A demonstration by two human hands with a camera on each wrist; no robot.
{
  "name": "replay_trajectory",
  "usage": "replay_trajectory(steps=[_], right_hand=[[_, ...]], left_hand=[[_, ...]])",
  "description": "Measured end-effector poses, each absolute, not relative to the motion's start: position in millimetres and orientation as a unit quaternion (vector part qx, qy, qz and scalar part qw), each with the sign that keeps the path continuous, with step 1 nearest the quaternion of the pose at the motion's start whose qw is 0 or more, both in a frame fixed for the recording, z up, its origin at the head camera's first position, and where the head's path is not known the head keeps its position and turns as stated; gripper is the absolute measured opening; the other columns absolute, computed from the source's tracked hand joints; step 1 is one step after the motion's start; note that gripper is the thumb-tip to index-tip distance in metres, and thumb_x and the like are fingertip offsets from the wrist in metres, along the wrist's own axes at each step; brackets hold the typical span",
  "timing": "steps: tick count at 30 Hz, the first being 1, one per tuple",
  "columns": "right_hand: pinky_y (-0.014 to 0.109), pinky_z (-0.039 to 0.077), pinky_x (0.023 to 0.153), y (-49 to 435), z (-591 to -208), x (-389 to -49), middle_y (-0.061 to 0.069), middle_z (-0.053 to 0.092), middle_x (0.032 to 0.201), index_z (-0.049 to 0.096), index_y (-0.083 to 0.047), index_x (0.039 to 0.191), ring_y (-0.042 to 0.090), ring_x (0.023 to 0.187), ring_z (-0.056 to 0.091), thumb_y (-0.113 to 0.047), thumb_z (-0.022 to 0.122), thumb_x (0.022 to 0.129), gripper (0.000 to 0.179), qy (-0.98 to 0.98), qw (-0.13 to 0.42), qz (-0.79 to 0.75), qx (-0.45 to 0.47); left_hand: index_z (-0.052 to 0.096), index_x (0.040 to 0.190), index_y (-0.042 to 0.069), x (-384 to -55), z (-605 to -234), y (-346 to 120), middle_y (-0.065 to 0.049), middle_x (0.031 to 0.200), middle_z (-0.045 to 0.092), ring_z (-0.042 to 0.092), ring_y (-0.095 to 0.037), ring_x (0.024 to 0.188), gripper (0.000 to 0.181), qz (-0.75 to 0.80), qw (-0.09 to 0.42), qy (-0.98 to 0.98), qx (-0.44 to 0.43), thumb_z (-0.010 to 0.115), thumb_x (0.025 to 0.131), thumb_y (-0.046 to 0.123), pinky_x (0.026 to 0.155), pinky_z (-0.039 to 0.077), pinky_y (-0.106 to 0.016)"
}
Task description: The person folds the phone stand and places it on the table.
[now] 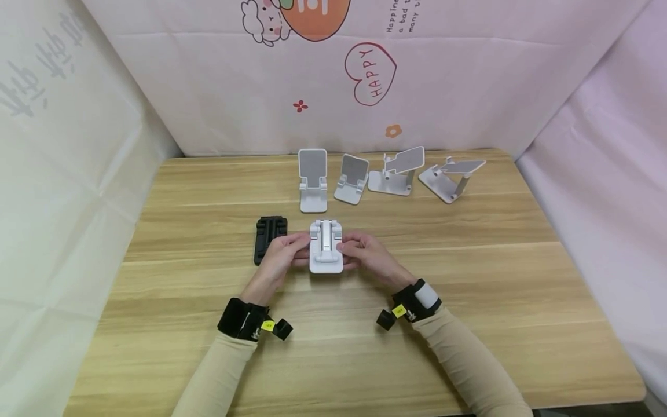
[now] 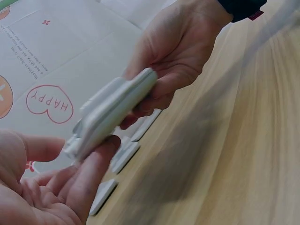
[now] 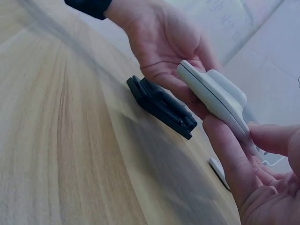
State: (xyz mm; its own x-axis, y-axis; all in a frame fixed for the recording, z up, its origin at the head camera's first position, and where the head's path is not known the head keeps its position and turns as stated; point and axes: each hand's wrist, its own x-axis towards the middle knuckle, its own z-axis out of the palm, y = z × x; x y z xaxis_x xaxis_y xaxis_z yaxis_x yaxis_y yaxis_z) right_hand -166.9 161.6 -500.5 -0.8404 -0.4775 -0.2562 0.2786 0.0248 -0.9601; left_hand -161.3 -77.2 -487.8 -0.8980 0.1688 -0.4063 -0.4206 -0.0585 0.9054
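Observation:
Both hands hold a folded white phone stand (image 1: pixel 326 266) above the wooden table. Its folding arm, with a shiny metal strip, faces up in the head view. The left hand (image 1: pixel 280 256) pinches the left edge between thumb and fingers, and the right hand (image 1: pixel 371 258) grips the opposite edge likewise. From the left wrist view the white stand (image 2: pixel 115 110) appears edge-on and tilted, folded into a thin slab. A black folded phone stand (image 1: pixel 263 234) lies on the table by the left hand, partly behind it.
Along the back of the table stand several unfolded white phone stands with grey pads: an upright one (image 1: pixel 312 168), a shorter one (image 1: pixel 354 171), and tilted ones (image 1: pixel 406 161) farther right (image 1: pixel 464 167). A printed cloth (image 1: pixel 234 98) hangs behind the table (image 1: pixel 484 289).

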Motion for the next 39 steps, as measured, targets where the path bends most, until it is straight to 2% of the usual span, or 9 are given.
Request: replay_trajectory(steps=[5,12,21,25,29,32,39], right_hand=[[0.029,0.064,0.081,159,-501,-169,0.011,0.075,0.106,0.046,0.012,0.139,0.016,0.088,0.073,-0.009,0.054,0.107,0.039,0.678,0.267,-0.683,-0.052],[0.032,0.064,0.084,155,-510,-176,0.018,0.073,0.112,0.046,0.011,0.140,0.019,0.091,0.074,-0.009,0.056,0.106,0.041,0.678,0.266,-0.684,-0.034],[0.034,0.065,0.081,135,-516,-185,0.023,0.073,0.110,0.054,0.011,0.135,0.018,0.085,0.074,-0.008,0.056,0.106,0.035,0.697,0.259,-0.667,-0.050],[0.033,0.066,0.078,125,-517,-190,0.023,0.074,0.107,0.053,0.011,0.135,0.016,0.078,0.073,-0.008,0.058,0.105,0.035,0.709,0.252,-0.658,-0.030],[0.031,0.065,0.077,118,-516,-194,0.019,0.072,0.103,0.053,0.008,0.134,0.016,0.078,0.070,-0.010,0.059,0.105,0.035,0.725,0.243,-0.644,-0.011],[0.030,0.065,0.075,114,-515,-197,0.015,0.070,0.100,0.055,0.007,0.132,0.015,0.078,0.069,-0.013,0.062,0.104,0.035,0.742,0.235,-0.628,-0.002],[0.032,0.065,0.059,106,-514,-201,0.015,0.070,0.085,0.060,0.007,0.120,0.015,0.058,0.068,-0.016,0.065,0.102,0.030,0.799,0.203,-0.565,-0.021]], left_hand=[[0.061,0.139,-0.001,-164,-481,-87,-0.020,0.126,0.071,0.076,-0.016,0.097,0.039,0.731,0.199,0.647,-0.092,0.060,0.106,0.021,0.091,0.062,-0.032],[0.053,0.146,-0.001,-170,-474,-103,-0.020,0.131,0.069,0.074,-0.020,0.108,0.045,0.745,0.181,0.637,-0.081,0.053,0.109,0.024,0.100,0.058,-0.039],[0.047,0.149,-0.005,-171,-468,-115,-0.024,0.138,0.063,0.074,-0.019,0.106,0.049,0.781,0.160,0.600,-0.068,0.052,0.110,0.023,0.094,0.061,-0.035],[0.047,0.148,-0.006,-170,-467,-120,-0.017,0.131,0.070,0.074,-0.016,0.103,0.047,0.804,0.154,0.570,-0.064,0.051,0.110,0.021,0.096,0.061,-0.036],[0.049,0.146,-0.005,-169,-466,-122,-0.010,0.121,0.075,0.075,-0.017,0.101,0.045,0.812,0.146,0.561,-0.059,0.052,0.109,0.020,0.096,0.061,-0.037],[0.049,0.146,-0.006,-169,-466,-122,-0.010,0.120,0.076,0.075,-0.017,0.100,0.044,0.815,0.143,0.558,-0.058,0.051,0.109,0.019,0.094,0.062,-0.036],[0.046,0.148,-0.007,-169,-468,-122,0.001,0.110,0.078,0.075,-0.015,0.098,0.048,0.812,0.142,0.564,-0.047,0.050,0.110,0.021,0.091,0.063,-0.033]])
